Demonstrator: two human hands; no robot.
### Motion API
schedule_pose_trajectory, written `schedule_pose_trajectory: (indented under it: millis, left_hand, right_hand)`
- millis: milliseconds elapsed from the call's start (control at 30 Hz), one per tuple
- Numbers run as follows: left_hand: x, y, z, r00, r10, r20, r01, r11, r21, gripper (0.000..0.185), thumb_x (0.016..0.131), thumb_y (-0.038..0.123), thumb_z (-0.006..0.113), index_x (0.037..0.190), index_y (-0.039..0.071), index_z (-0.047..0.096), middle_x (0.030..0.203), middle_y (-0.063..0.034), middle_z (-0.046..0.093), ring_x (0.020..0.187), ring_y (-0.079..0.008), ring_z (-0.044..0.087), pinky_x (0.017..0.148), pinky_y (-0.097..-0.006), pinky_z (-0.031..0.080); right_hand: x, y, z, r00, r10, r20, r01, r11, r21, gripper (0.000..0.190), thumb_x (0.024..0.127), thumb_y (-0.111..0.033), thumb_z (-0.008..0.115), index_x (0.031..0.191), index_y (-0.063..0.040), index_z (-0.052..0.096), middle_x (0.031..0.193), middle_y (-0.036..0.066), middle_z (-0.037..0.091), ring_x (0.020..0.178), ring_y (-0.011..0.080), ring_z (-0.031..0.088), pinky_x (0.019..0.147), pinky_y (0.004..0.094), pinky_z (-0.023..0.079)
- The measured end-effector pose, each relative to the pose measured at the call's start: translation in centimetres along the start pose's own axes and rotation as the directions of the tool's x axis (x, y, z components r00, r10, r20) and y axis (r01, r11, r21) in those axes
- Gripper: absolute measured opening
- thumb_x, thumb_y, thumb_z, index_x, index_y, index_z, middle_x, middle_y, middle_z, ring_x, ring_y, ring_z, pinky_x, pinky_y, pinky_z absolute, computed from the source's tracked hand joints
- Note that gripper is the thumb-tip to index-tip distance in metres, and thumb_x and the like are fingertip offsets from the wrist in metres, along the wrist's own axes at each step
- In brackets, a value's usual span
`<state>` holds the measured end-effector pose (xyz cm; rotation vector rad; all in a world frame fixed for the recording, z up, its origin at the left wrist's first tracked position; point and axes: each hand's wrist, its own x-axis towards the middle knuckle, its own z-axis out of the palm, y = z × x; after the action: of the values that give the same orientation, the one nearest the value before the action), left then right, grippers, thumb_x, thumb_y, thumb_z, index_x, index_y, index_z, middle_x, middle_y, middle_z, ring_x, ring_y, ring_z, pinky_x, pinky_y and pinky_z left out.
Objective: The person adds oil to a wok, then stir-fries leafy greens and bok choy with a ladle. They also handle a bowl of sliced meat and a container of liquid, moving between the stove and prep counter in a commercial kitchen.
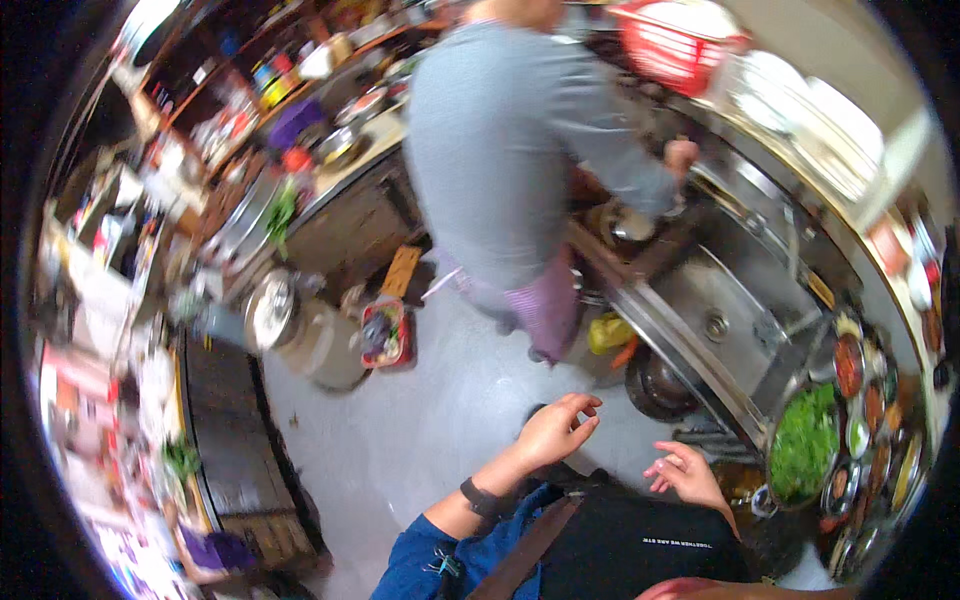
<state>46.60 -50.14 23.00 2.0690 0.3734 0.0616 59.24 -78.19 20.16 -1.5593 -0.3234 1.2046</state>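
My left hand hangs in the air over the grey floor, fingers loosely bent and apart, holding nothing. A dark wristband is on that arm. Nearer the counter, my right hand is held in front of the black apron, its fingers half curled and apart with nothing in them. To its right sits a large bowl of chopped green leaves. Small dishes of food surround the bowl, among them one of red sauce or paste. Neither hand touches any of these.
Ahead stands a person in a grey top, one arm over the stove area. A steel sink is on the right, with a dark round pot below. On the floor are a large bin and a red container.
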Motion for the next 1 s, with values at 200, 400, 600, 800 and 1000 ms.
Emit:
schedule_pose_trajectory:
  millis: [200,400,600,800,1000]
  left_hand:
    - [-8.9,-11.8,-15.6,0.986,-0.08,-0.144,0.086,0.996,0.036,0.037,0.095,0.025,0.061,0.127,0.007,0.057,0.114,-0.0162,0.063,0.083,-0.0282,0.068,0.075,-0.0405,0.054]
    - [-18.9,-21.1,-32.5,0.728,-0.4,-0.556,0.41,0.905,-0.115,0.035,0.093,0.017,0.066,0.126,0.004,0.059,0.111,-0.0114,0.067,0.086,-0.0218,0.068,0.071,-0.0323,0.054]
    - [-18.1,-27.8,-43.0,0.577,-0.623,-0.529,0.376,0.777,-0.505,0.029,0.094,0.013,0.064,0.12,0.0,0.062,0.105,-0.0103,0.067,0.08,-0.0168,0.068,0.07,-0.0279,0.053]
    - [-10.5,-34.8,-51.7,0.621,-0.568,-0.54,0.356,0.818,-0.452,0.028,0.095,0.012,0.062,0.12,-0.001,0.062,0.109,-0.0113,0.065,0.081,-0.0179,0.068,0.07,-0.0287,0.053]
    - [2.3,-39.1,-63.2,0.602,-0.612,-0.514,0.398,0.787,-0.472,0.027,0.096,0.01,0.061,0.12,-0.001,0.059,0.11,-0.0084,0.065,0.085,-0.0157,0.066,0.071,-0.0283,0.053]
  right_hand:
    - [17.0,-6.5,17.0,0.959,-0.02,0.283,0.065,0.987,-0.148,0.035,0.1,-0.016,0.058,0.132,-0.004,0.054,0.097,0.011,0.072,0.069,0.0125,0.065,0.061,0.0253,0.052]
    - [33.2,-12.7,41.6,0.77,0.025,0.638,0.105,0.981,-0.165,0.034,0.1,-0.021,0.059,0.129,-0.004,0.057,0.098,0.009,0.072,0.074,0.0128,0.066,0.066,0.0268,0.054]
    - [41.3,-21.4,55.7,0.582,-0.032,0.812,0.545,0.757,-0.361,0.041,0.095,-0.028,0.065,0.128,-0.005,0.059,0.098,0.012,0.071,0.086,0.0193,0.069,0.077,0.0345,0.055]
    - [55.7,-31.1,60.4,0.577,-0.217,0.787,0.635,0.725,-0.266,0.037,0.094,-0.028,0.064,0.123,-0.005,0.061,0.095,0.011,0.071,0.082,0.0207,0.069,0.075,0.0344,0.054]
    - [71.1,-44.1,61.8,0.614,-0.443,0.653,0.63,0.773,-0.068,0.031,0.096,-0.022,0.062,0.115,0.003,0.061,0.085,0.011,0.072,0.065,0.0161,0.069,0.062,0.0315,0.055]
